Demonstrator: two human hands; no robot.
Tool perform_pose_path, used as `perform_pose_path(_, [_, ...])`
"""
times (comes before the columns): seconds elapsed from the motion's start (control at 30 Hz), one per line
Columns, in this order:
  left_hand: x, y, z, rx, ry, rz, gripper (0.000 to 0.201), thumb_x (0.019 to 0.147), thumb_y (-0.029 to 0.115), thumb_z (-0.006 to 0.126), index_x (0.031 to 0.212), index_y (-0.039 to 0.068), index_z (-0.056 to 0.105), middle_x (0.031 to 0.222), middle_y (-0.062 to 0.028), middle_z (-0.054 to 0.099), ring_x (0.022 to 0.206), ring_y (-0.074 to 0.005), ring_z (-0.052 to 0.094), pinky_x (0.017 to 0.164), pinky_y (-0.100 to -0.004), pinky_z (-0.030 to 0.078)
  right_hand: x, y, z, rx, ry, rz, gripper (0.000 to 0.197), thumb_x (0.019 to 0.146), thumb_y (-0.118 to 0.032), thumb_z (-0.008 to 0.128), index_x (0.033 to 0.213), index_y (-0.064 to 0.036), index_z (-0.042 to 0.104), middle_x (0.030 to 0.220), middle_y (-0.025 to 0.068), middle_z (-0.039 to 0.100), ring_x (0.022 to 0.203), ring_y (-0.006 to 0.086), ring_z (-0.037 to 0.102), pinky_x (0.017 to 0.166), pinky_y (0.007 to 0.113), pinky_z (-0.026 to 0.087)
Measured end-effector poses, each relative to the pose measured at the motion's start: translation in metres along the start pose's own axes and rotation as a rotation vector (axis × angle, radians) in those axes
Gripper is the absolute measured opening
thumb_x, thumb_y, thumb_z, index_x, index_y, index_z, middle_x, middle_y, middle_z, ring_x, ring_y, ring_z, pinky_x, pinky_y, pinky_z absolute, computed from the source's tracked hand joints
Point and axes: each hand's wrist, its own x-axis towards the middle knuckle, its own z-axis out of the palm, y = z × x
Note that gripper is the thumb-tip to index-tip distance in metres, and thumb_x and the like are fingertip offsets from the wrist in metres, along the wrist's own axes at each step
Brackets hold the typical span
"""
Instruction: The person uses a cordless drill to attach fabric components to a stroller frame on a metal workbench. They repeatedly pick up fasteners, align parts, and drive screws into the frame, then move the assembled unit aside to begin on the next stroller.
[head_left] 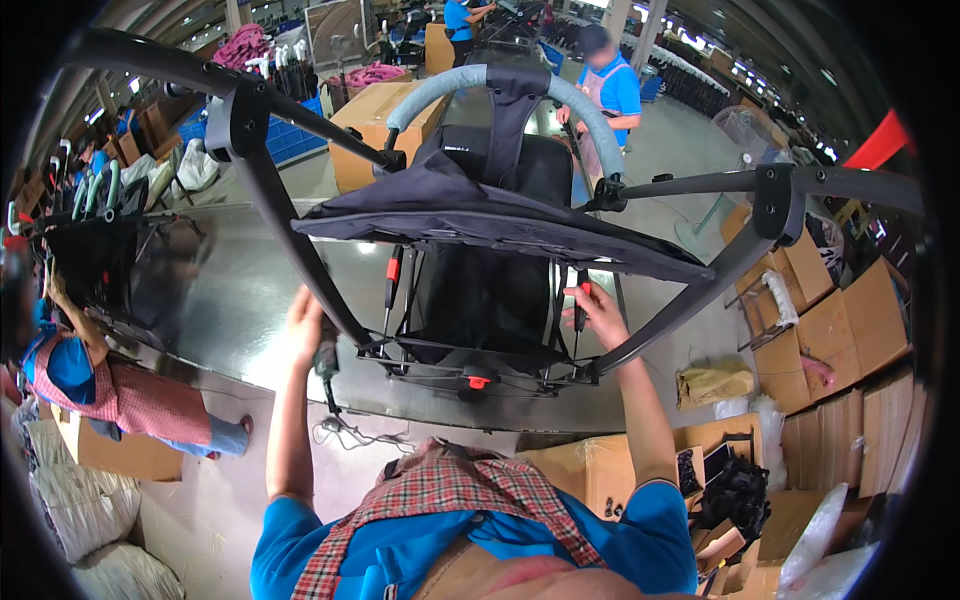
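Observation:
A black stroller (490, 290) stands on the metal-topped table, its grey-padded bar (440, 88) at the far end and its dark frame tubes spread toward me. My left hand (304, 328) is beside the left frame tube (300, 255), fingers stretched out and apparently holding nothing. Close to that wrist is a dark power screwdriver (326, 362) with a cord. My right hand (598, 314) reaches inside the right tube (690, 295), its fingers closed around a red-and-black latch (581, 300). A matching latch (392, 275) shows on the left side. Black canopy fabric (500, 225) spans the frame.
A co-worker (605, 85) stands past the table's far end; another person (80, 370) works at the left. Cardboard boxes (835, 330) line the right. An open box of black parts (735, 490) sits near my right elbow. Loose cable (350, 432) hangs by the table's near edge (440, 415).

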Motion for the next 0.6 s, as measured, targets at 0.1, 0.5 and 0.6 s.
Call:
perform_pose_path(0.1, [0.056,-0.048,0.022,0.207,-0.240,-0.078,0.060,0.094,0.051,0.062,0.135,0.006,0.060,0.078,-0.0019,0.058,0.057,-0.0096,0.051,0.050,-0.0275,0.044,-0.005,-0.007,-0.006,0.097,0.032,0.102,0.052,0.101,-0.040,0.056,0.131,0.0022,0.051,0.118,0.0116,0.065,0.094,0.0212,0.068,0.080,0.037,0.058])
perform_pose_path(0.5, [0.091,-0.032,0.067,0.098,-0.739,-0.374,0.062,0.094,0.062,0.054,0.110,0.003,0.066,0.073,-0.0032,0.059,0.057,-0.0137,0.057,0.054,-0.0288,0.045,-0.009,-0.026,-0.012,-0.023,0.117,0.213,0.053,0.099,-0.037,0.059,0.127,0.0074,0.052,0.113,0.0146,0.068,0.088,0.0266,0.071,0.077,0.039,0.058])
perform_pose_path(0.6, [0.090,-0.040,0.077,0.099,-0.660,-0.322,0.059,0.095,0.057,0.057,0.104,0.000,0.067,0.075,-0.0030,0.059,0.059,-0.0124,0.055,0.054,-0.0286,0.045,0.002,-0.021,-0.008,-0.138,0.202,0.203,0.042,0.101,-0.034,0.057,0.115,0.0050,0.063,0.103,0.0120,0.070,0.081,0.0243,0.072,0.072,0.037,0.058])
